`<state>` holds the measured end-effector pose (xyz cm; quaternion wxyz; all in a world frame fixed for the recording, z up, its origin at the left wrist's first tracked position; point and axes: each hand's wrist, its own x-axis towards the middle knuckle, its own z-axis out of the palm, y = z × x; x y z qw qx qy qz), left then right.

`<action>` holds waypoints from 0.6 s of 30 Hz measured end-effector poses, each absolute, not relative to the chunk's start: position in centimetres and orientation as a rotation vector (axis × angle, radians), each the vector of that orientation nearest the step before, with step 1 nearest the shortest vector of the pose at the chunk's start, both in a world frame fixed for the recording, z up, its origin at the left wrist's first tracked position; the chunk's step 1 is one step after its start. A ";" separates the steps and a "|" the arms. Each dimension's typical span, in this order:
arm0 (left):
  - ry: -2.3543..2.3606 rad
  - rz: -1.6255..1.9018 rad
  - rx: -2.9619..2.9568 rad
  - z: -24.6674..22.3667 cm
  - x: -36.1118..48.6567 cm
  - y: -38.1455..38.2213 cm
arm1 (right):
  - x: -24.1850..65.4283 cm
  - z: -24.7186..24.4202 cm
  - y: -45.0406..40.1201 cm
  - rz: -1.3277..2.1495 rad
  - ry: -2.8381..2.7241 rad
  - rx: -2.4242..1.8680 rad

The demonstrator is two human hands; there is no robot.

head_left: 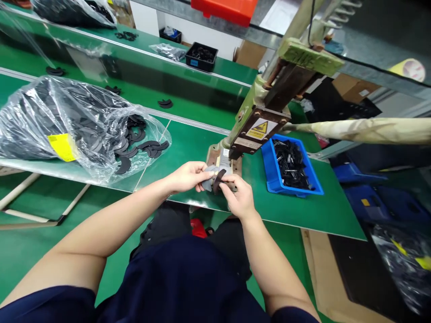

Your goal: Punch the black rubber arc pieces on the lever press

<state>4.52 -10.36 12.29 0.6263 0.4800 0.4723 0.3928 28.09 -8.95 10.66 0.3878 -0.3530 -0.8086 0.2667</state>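
Observation:
In front of the press base, my left hand [191, 176] pinches a grey curved plastic piece [208, 184] between thumb and fingers. My right hand [240, 197] grips a dark crescent-shaped plastic piece [219, 180], which is tilted upright close beside the grey one. Whether the two pieces touch I cannot tell. Just beyond my fingers is the metal base [213, 157] of a green hand press [261, 117]. The ram of the press is above the fixture, and its long lever [357, 130] reaches out to the right.
A clear plastic bag [67, 112] of dark crescent pieces [126, 148] spills open on the left of the green bench [182, 137]. Right of the press stands a blue bin [269, 179] of small black parts. Crescent pieces [165, 103] lie on the green surface behind.

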 end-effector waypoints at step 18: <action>1.488 1.164 2.108 13.9 6.1 -13.8 | 28.9 9.6 -10.7 0.451 -2.171 -0.770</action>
